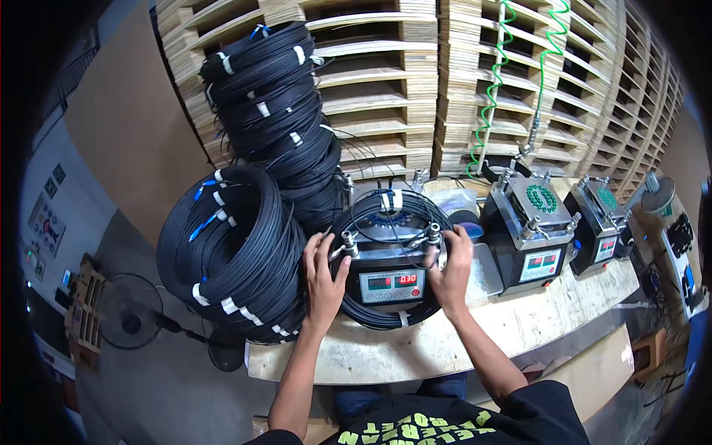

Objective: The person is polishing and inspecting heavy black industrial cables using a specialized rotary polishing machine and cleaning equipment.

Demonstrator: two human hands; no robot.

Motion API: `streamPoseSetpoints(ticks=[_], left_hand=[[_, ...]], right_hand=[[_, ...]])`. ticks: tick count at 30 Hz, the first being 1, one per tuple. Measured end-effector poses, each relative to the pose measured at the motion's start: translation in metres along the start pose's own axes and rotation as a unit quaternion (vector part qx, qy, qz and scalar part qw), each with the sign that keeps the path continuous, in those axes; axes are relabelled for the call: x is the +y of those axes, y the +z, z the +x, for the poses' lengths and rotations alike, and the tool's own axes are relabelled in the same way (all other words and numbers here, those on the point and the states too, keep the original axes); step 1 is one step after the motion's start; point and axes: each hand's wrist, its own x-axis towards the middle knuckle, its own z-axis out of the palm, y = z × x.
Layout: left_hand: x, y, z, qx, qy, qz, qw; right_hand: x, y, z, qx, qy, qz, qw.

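Observation:
A black bench machine with a red and green digital display stands before me on the wooden table. One coil of black cable, tied with white tape, lies over its top, and more black loops hang around its lower front. My left hand is at the front left metal clamp, its fingers and thumb closed about the lever. At the front right clamp, my right hand has its fingers bent around the lever; its thumb is slightly blurred. Both palms face the machine's sides.
Large black cable coils stand at the left, with a tall coil stack behind. Two similar machines, one nearer and one farther, stand right on the table. Wooden pallets rise behind; green spiral hoses hang there.

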Motion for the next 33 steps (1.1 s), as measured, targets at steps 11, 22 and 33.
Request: streamPoseSetpoints(ticks=[11,22,33], left_hand=[[-0.010,0.030,-0.001,0.012,-0.123,-0.051,0.991],[-0.014,0.033,-0.002,0.034,-0.088,-0.033,0.995],[-0.023,0.030,-0.008,0.028,-0.091,-0.025,0.995]], right_hand=[[-0.005,-0.008,-0.003,-0.009,0.036,0.066,0.997],[0.017,-0.027,-0.004,-0.084,0.081,0.192,0.974],[-0.001,-0.045,0.010,-0.021,-0.002,0.027,0.999]])
